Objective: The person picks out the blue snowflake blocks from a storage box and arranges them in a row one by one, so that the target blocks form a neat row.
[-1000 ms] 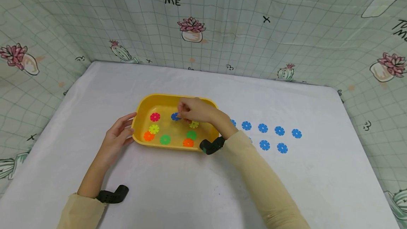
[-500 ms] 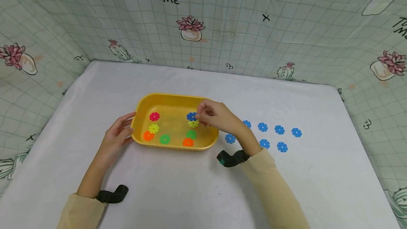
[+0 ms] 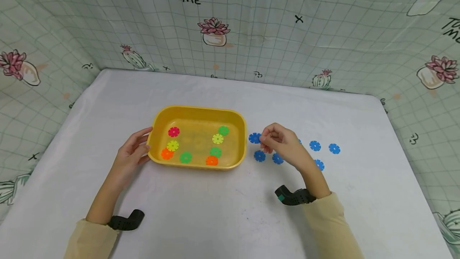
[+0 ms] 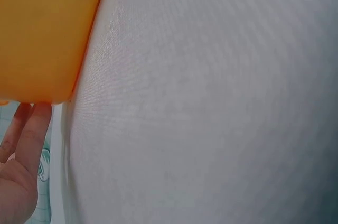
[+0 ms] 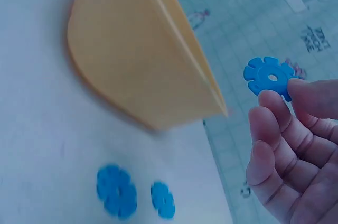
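My right hand (image 3: 282, 144) pinches a blue notched plastic disc (image 5: 269, 77) by its edge, between thumb and fingertips. In the head view this disc is just beyond the right end of the yellow tray (image 3: 201, 167). Fairly straight fingers of my left hand (image 3: 133, 149) touch the tray's left end; in the left wrist view, fingers (image 4: 35, 134) meet its outer wall. Inside the tray lie a pink disc (image 3: 174, 132) and several yellow, orange and green discs, such as the yellow one (image 3: 217, 139) at right.
Several more blue discs lie on the white tablecloth right of the tray, including one (image 3: 259, 156) near its corner and one (image 3: 334, 148) farthest right. My right hand covers part of these rows. A patterned curtain (image 3: 258, 31) hangs behind the table.
My right hand has lifted the blue disc out of the tray and carried it rightward past the rim. A green disc at the tray's right now shows. My left hand stays put.
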Demonstrator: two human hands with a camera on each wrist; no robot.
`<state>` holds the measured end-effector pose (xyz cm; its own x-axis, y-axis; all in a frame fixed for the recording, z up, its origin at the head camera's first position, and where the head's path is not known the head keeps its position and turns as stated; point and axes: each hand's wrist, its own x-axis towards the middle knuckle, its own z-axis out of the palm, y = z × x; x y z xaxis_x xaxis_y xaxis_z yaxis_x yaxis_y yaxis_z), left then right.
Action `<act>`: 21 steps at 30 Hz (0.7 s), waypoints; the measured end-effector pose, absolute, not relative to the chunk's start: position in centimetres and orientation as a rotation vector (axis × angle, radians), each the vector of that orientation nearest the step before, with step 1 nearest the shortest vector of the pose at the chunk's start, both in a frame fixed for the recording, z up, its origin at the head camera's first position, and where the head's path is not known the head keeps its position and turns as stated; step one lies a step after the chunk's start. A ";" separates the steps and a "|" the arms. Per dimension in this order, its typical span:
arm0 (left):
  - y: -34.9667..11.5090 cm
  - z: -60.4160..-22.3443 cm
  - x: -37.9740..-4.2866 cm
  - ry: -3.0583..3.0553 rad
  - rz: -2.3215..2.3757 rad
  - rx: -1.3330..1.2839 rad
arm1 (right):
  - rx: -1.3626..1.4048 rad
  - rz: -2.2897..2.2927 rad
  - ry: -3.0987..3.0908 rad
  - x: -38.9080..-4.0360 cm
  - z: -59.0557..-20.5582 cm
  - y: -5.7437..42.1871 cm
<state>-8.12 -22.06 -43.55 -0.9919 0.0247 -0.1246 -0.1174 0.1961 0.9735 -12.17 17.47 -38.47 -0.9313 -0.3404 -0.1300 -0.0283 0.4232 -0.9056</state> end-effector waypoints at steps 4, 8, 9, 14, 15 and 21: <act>-22.1 -43.5 -8.2 2.342 1.911 -0.094 | -0.243 -1.513 2.434 -11.4 -39.0 19.8; -22.1 -43.4 -8.2 2.348 1.898 -0.096 | -0.165 -1.543 2.454 -10.5 -39.3 21.9; -22.1 -43.4 -8.2 2.350 1.895 -0.096 | -0.142 -1.544 2.459 -10.2 -39.3 22.4; -22.1 -43.4 -8.1 2.357 1.891 -0.094 | -0.044 -1.557 2.497 -9.2 -39.7 24.9; -22.1 -43.4 -8.1 2.355 1.894 -0.093 | -0.029 -1.558 2.511 -9.0 -39.9 25.4; -22.0 -43.4 -8.1 2.337 1.925 -0.080 | 0.040 -1.641 2.551 -8.3 -43.9 30.0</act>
<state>-8.11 -22.04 -43.44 -0.9922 0.0309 -0.1205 -0.1124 0.1933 0.9747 -8.28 29.97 -43.89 -0.9938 -0.0358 -0.1048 0.0805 0.4161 -0.9058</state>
